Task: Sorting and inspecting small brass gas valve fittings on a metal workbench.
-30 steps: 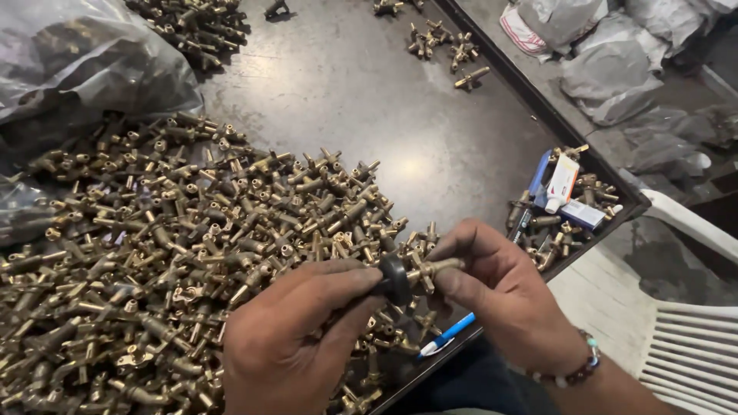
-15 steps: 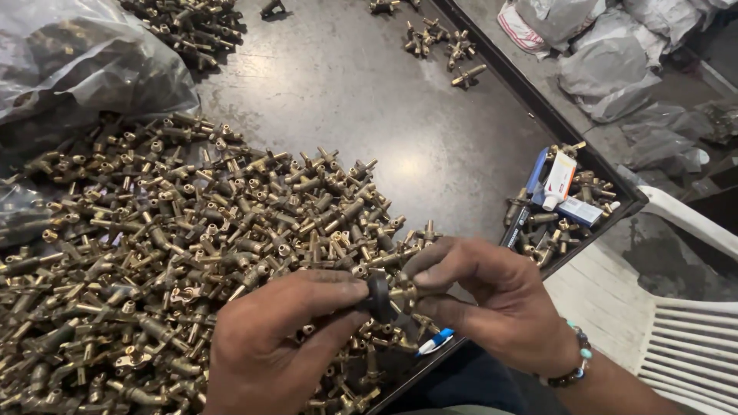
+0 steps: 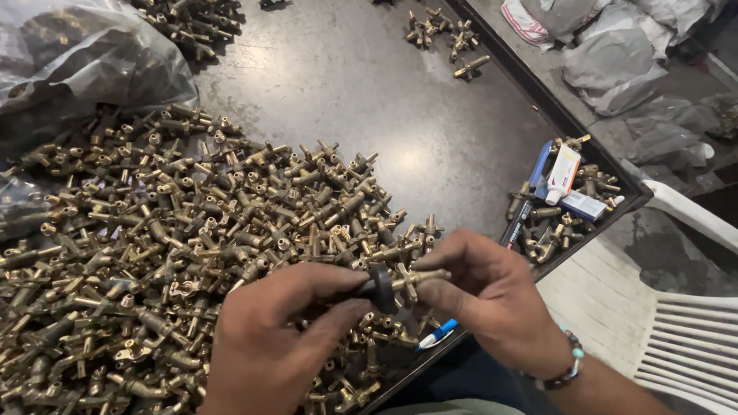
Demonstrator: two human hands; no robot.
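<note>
My left hand pinches a small black knob between thumb and fingers. That knob sits on the end of a brass valve fitting, which my right hand grips by its body. Both hands meet over the near edge of a dark metal table. Just beneath and to the left of them spreads a large heap of brass valve fittings. My right wrist wears a beaded bracelet.
A blue-and-white pen lies at the table's near edge. At the right corner are tubes and a small box among loose fittings. Plastic bags lie at the far left, smaller brass piles at the back, a white plastic chair to the right.
My hands have stayed together on the same fitting, shifting slightly left and down. The fingers of both hands have turned a little around the knob and the brass body.
</note>
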